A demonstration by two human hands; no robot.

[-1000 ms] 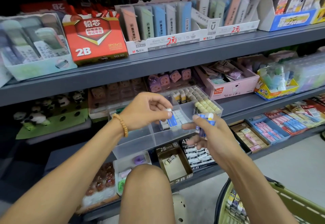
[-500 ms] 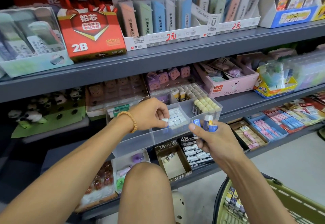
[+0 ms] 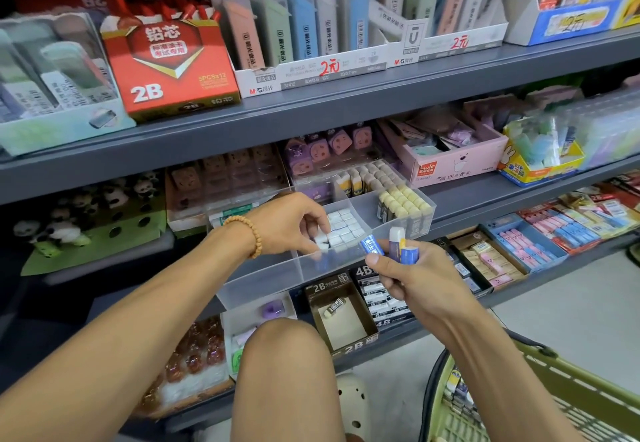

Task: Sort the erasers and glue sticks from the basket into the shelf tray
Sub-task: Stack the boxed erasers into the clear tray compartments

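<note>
Your left hand [image 3: 287, 225] reaches into the middle compartment of the clear plastic shelf tray [image 3: 263, 277], fingers curled down onto the rows of small white erasers [image 3: 344, 228]; it seems to pinch one, but the fingertips hide it. Your right hand [image 3: 412, 278] grips a bunch of blue-and-white glue sticks [image 3: 398, 245] just beside the tray's front edge. The olive-green plastic basket [image 3: 540, 403] sits low right, cut off by the frame, contents blurred.

I count two hands: left hand [image 3: 287, 223], right hand [image 3: 412, 278]. Three sticks [image 3: 396, 244] in the right. One clear tray [image 3: 263, 278], one basket [image 3: 571, 386].
</note>
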